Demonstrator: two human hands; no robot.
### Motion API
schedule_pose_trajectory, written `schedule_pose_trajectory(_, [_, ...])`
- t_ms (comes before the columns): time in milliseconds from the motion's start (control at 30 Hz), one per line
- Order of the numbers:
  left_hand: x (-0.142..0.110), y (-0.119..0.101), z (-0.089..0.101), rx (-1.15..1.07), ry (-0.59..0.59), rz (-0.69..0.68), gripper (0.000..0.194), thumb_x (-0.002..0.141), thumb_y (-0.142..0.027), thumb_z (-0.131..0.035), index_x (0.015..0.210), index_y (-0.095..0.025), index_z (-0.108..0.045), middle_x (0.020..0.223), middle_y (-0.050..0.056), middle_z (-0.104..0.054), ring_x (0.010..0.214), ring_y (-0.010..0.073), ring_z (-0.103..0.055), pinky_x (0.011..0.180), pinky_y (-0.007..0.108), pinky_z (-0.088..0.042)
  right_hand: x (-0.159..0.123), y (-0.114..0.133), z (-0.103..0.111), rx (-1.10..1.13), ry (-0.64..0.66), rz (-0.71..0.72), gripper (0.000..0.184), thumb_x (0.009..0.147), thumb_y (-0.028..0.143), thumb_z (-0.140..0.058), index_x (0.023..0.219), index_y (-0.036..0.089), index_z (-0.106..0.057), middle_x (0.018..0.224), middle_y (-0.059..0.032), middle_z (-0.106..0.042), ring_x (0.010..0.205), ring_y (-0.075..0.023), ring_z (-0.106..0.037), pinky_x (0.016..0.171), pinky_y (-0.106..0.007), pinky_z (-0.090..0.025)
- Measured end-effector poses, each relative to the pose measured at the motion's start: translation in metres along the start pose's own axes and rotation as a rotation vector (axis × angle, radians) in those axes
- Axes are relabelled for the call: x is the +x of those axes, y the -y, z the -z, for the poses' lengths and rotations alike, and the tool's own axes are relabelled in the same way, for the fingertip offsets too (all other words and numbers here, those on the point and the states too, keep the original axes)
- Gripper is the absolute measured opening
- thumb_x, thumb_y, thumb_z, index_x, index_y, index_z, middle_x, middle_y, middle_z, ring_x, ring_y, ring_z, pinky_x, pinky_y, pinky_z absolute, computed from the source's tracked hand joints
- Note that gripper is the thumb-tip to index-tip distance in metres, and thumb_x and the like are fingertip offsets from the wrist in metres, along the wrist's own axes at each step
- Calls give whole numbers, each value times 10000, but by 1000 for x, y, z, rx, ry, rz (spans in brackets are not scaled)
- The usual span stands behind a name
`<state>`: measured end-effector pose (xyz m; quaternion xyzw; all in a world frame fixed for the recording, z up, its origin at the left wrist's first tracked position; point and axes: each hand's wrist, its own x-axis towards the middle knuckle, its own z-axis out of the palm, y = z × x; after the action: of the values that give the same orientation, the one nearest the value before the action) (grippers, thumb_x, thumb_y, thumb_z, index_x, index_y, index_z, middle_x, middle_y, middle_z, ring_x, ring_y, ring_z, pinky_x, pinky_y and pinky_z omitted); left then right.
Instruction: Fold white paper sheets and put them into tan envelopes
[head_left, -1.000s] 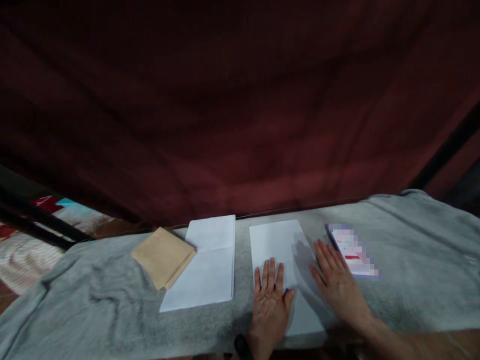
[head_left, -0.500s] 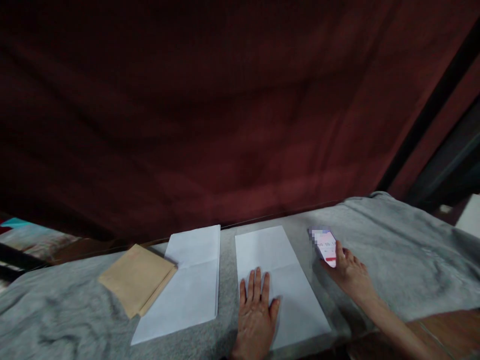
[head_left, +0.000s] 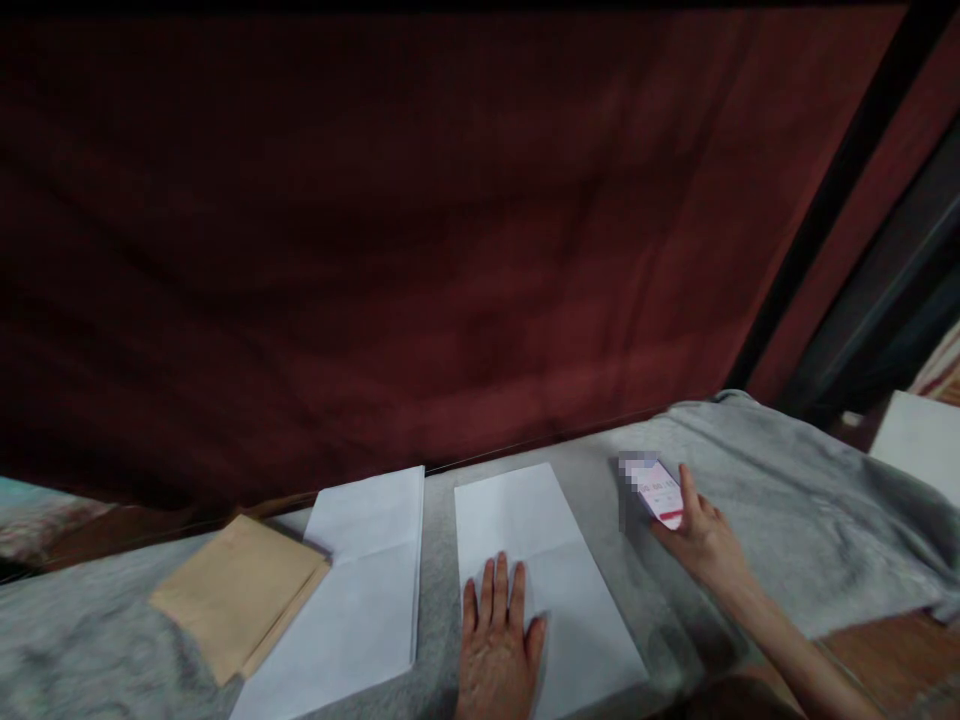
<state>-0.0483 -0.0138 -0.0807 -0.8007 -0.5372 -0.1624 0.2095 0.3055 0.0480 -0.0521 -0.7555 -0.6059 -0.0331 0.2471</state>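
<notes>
the left hand (head_left: 495, 655) lies palm down, fingers slightly spread, on a creased white sheet (head_left: 592, 610). the right hand (head_left: 709, 550) pinches the near end of a lit phone (head_left: 661, 496) between thumb and finger. left of the sheet, brown papers (head_left: 240, 590) overlap a white paper stack (head_left: 371, 590) on the grey-draped bench (head_left: 765, 500).

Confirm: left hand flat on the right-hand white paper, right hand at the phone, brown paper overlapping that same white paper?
No: the brown paper overlaps the left-hand white paper, as the head view shows. The rest holds: left hand flat on the right-hand white paper, right hand at the phone.
</notes>
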Motion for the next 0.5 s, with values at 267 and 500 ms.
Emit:
schedule_pose_trajectory(267, [0, 0, -1, -26, 17, 6, 637, 960, -350, -493, 1567, -233, -341, 1552, 91, -477, 1429, 312, -440, 1124, 530, -402, 17, -53, 13, -15, -83, -49, 955, 867, 582, -496, 1603, 83, -148, 1080, -178, -645, 915, -349, -637, 879, -466, -496])
schedule_pose_trajectory(500, [8, -4, 24, -109, 173, 52, 577, 995, -434, -473, 1533, -235, -405, 1596, 89, -409, 1456, 301, -402, 1145, 518, -407, 16, -93, -7, -36, 13, -75, 984, 839, 654, -487, 1580, 57, -235, 1080, -254, -670, 905, -400, -672, 788, -502, -487])
